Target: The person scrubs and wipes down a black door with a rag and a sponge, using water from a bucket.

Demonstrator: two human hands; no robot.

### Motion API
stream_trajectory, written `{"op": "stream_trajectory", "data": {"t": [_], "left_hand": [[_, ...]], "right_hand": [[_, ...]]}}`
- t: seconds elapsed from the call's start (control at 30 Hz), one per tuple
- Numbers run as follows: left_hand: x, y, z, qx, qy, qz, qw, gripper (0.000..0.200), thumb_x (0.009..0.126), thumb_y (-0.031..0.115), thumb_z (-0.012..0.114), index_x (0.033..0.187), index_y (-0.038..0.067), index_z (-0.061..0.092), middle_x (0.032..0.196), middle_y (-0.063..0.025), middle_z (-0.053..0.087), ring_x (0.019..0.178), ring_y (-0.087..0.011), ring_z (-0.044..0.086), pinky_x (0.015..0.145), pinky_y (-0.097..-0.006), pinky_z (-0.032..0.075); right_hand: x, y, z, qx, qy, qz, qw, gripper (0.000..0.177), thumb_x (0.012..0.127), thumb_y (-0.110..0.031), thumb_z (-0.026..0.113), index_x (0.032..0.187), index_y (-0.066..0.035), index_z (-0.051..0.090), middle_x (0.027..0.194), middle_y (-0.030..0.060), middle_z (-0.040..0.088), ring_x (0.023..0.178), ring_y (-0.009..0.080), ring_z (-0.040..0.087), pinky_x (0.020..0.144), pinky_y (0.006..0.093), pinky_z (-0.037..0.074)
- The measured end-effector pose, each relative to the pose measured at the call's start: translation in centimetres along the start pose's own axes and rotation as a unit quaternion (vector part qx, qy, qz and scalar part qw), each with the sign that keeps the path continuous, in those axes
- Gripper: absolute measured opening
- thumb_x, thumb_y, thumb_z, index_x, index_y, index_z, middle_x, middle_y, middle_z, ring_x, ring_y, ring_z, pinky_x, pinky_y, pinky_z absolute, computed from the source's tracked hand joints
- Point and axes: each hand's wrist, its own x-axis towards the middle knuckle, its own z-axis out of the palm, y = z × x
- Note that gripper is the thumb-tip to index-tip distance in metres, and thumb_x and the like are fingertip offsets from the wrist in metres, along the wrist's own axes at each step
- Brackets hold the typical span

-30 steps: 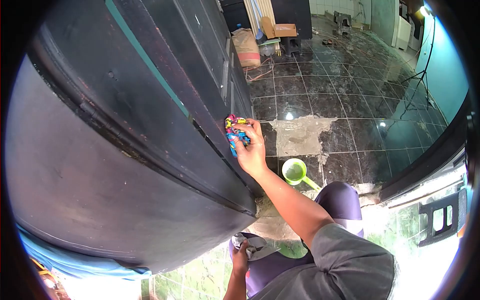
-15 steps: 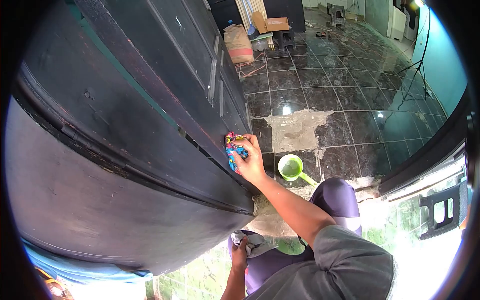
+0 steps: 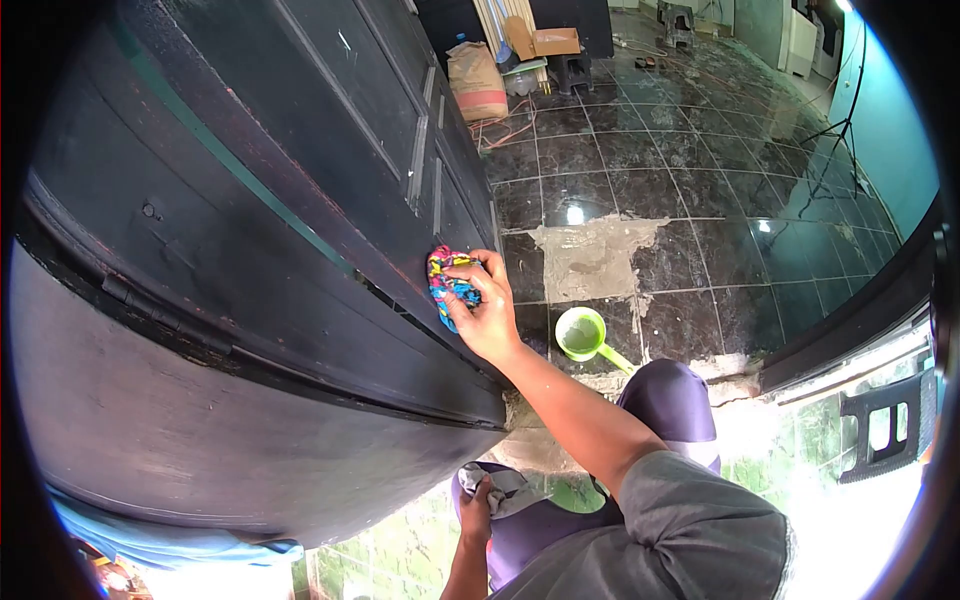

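My right hand (image 3: 484,305) is closed round a bunched multicoloured cloth (image 3: 452,284) in pink, yellow and blue, and presses it against the dark wooden door (image 3: 340,170). Lower down, near my knee, my left hand (image 3: 478,503) grips a crumpled grey piece of material (image 3: 510,490) that could be cloth or paper. On the floor just right of my right forearm stands a light green dipper (image 3: 581,334) with pale liquid in it, its handle pointing toward my knee.
A bare cement patch (image 3: 590,262) breaks the dark tiled floor (image 3: 700,180). Farther back are a paper sack (image 3: 477,82), a cardboard box (image 3: 556,42) on a stool and a tripod leg stand (image 3: 846,128). A black plastic stool (image 3: 886,428) lies at the right.
My right hand and the cloth have moved up and left along the door. My left hand still holds the grey material, nearly unmoved. The view has shifted slightly.
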Motion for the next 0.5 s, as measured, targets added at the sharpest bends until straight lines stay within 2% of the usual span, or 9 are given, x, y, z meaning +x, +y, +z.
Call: {"op": "stream_trajectory", "data": {"t": [0.1,0.13,0.27,0.37,0.4,0.5], "left_hand": [[0.3,-0.4,-0.3,0.014,-0.006,-0.005,1.000,0.040,0.096,0.022,0.076,0.129,0.005,0.061,0.109,-0.0029,0.068,0.096,-0.0146,0.064,0.085,-0.0311,0.052],[0.2,-0.3,-0.4,0.010,-0.014,-0.005,1.000,0.041,0.096,0.022,0.076,0.130,0.005,0.061,0.109,-0.0032,0.068,0.096,-0.0148,0.064,0.085,-0.0311,0.052],[0.5,-0.7,-0.4,0.005,-0.004,0.012,1.000,0.040,0.097,0.022,0.076,0.129,0.005,0.061,0.109,-0.0026,0.068,0.096,-0.0147,0.064,0.085,-0.0313,0.052],[0.7,-1.0,-0.7,0.030,0.006,-0.008,0.999,0.038,0.097,0.021,0.075,0.128,0.004,0.061,0.108,-0.0018,0.068,0.096,-0.0146,0.064,0.084,-0.0311,0.052],[0.9,-1.0,-0.7,0.020,-0.002,-0.010,1.000,0.038,0.097,0.021,0.075,0.128,0.004,0.061,0.107,-0.0017,0.068,0.095,-0.0144,0.064,0.084,-0.0310,0.052],[1.2,-1.1,-0.9,0.000,-0.017,-0.011,1.000,0.037,0.097,0.020,0.074,0.128,0.004,0.061,0.106,-0.0015,0.068,0.094,-0.0138,0.064,0.084,-0.0307,0.052]], "right_hand": [[-2.8,3.0,0.0,-0.020,0.005,0.067,0.998,0.037,0.075,0.001,0.083,0.110,-0.007,0.072,0.121,0.0184,0.056,0.113,0.0363,0.062,0.097,0.0416,0.052],[-2.9,3.3,0.2,-0.025,0.011,0.070,0.997,0.037,0.075,0.001,0.082,0.110,-0.007,0.072,0.120,0.0189,0.057,0.112,0.0363,0.062,0.096,0.0415,0.051],[1.0,-2.1,0.7,0.046,0.028,0.028,0.998,0.035,0.077,0.001,0.080,0.110,-0.007,0.072,0.120,0.0194,0.057,0.111,0.0366,0.062,0.097,0.0414,0.050],[-0.8,0.2,0.6,-0.005,0.039,0.022,0.999,0.035,0.077,0.000,0.081,0.110,-0.007,0.072,0.120,0.0191,0.056,0.111,0.0367,0.062,0.097,0.0412,0.051],[-1.5,0.8,0.5,0.006,0.021,0.081,0.997,0.035,0.078,0.000,0.079,0.112,-0.007,0.071,0.122,0.0184,0.055,0.118,0.0347,0.059,0.102,0.0397,0.047],[-1.1,0.7,0.8,0.000,0.033,0.080,0.996,0.035,0.078,0.000,0.079,0.111,-0.006,0.071,0.121,0.0175,0.055,0.117,0.0340,0.059,0.102,0.0391,0.048]]}}
